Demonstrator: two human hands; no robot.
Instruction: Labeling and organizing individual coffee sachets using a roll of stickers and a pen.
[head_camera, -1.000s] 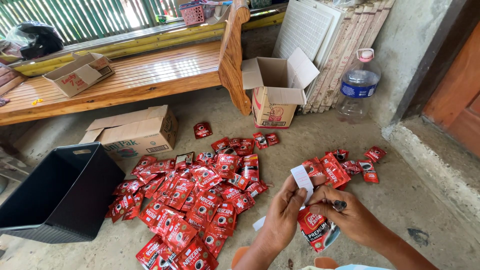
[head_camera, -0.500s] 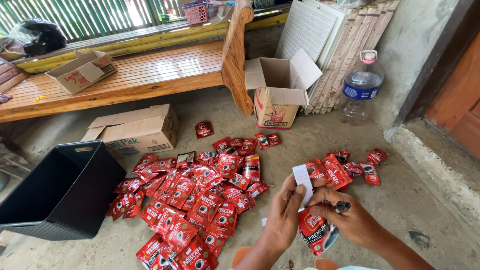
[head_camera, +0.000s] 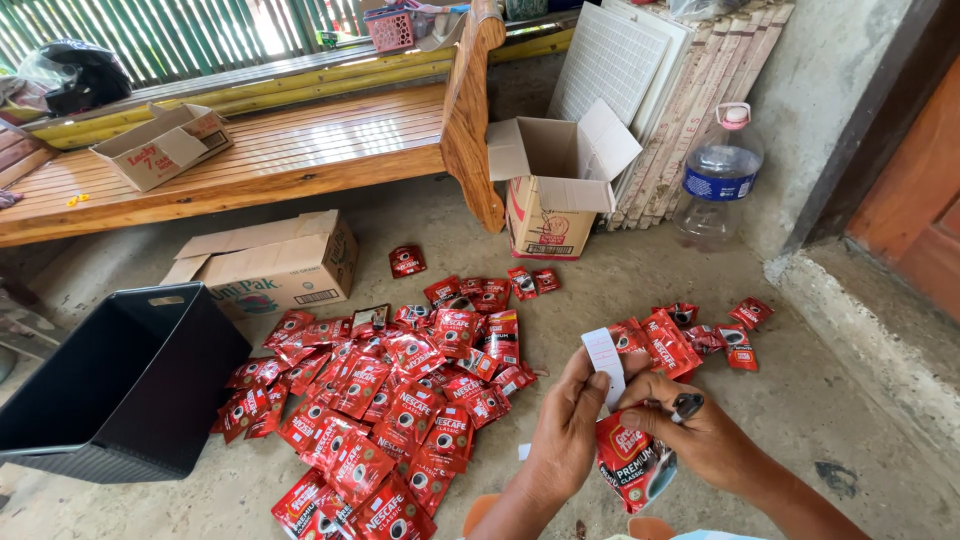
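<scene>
My left hand (head_camera: 566, 428) pinches a narrow white paper strip (head_camera: 604, 356) that stands upright between both hands. My right hand (head_camera: 694, 432) holds a red pouch (head_camera: 630, 463) against its palm and a small dark marker (head_camera: 686, 405) between its fingers; its fingertips also touch the strip's lower part. On the concrete floor left of my hands lies a heap of several red pouches (head_camera: 400, 400). A smaller scatter of red pouches (head_camera: 690, 335) lies just beyond my right hand.
A black plastic bin (head_camera: 120, 385) stands open at the left. A closed cardboard box (head_camera: 275, 265) lies behind it, an open box (head_camera: 555, 190) stands by the wooden bench (head_camera: 300, 150), and a large water bottle (head_camera: 718, 175) stands against the wall.
Both hands hold the same things. The white strip sits slightly more upright, and the view has shifted a little.
</scene>
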